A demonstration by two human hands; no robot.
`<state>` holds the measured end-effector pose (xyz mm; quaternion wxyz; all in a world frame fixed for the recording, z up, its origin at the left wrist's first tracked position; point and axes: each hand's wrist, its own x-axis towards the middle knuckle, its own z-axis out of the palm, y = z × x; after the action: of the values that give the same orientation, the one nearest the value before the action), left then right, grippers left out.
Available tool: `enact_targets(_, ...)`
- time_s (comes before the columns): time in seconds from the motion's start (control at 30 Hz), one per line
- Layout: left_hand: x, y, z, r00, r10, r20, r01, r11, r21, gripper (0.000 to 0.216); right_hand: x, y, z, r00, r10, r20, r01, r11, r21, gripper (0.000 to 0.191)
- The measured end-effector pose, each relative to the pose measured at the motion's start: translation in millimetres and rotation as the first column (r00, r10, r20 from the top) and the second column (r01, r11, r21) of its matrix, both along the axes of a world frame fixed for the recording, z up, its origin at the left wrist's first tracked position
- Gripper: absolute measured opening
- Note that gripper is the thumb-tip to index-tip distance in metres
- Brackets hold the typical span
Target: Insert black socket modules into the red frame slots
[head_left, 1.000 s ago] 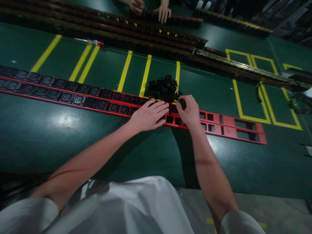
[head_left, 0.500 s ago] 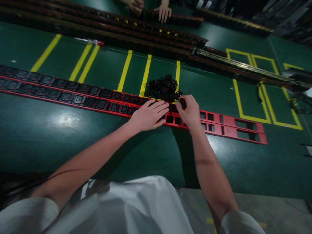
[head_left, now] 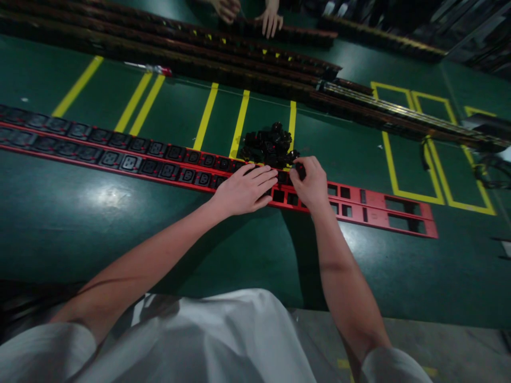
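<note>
A long red panel (head_left: 375,205) lies across the green table. Black sockets (head_left: 120,159) fill its left part, and its right part shows empty rectangular cut-outs. My left hand (head_left: 243,189) lies flat on the panel, fingers stretched out over the last fitted sockets. My right hand (head_left: 310,183) sits just to the right, its fingers curled and pinched on a small black socket (head_left: 300,170) at the panel's far row. A heap of loose black sockets (head_left: 269,144) lies right behind both hands.
Several long dark strips (head_left: 239,66) lie along the far side of the green table (head_left: 120,234), where another person's hands (head_left: 269,18) rest. Yellow lines (head_left: 205,114) mark the surface. A red-handled tool (head_left: 154,68) lies far left; cables (head_left: 489,173) lie at right.
Nothing has visibly changed; both hands stay in place on the panel, with only a slight shift of the view.
</note>
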<state>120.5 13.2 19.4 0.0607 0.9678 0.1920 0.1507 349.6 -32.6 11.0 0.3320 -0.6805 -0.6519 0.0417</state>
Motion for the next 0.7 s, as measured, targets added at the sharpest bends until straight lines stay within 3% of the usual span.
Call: enact_targets(0.7,-0.2,-0.1,-0.2,1.0,-0.002,0.002,0.002,1.0,0.017,0.048,0.7,0.6,-1.8,1.0,0.001,-0.008,-0.001,1.0,0.002,0.015)
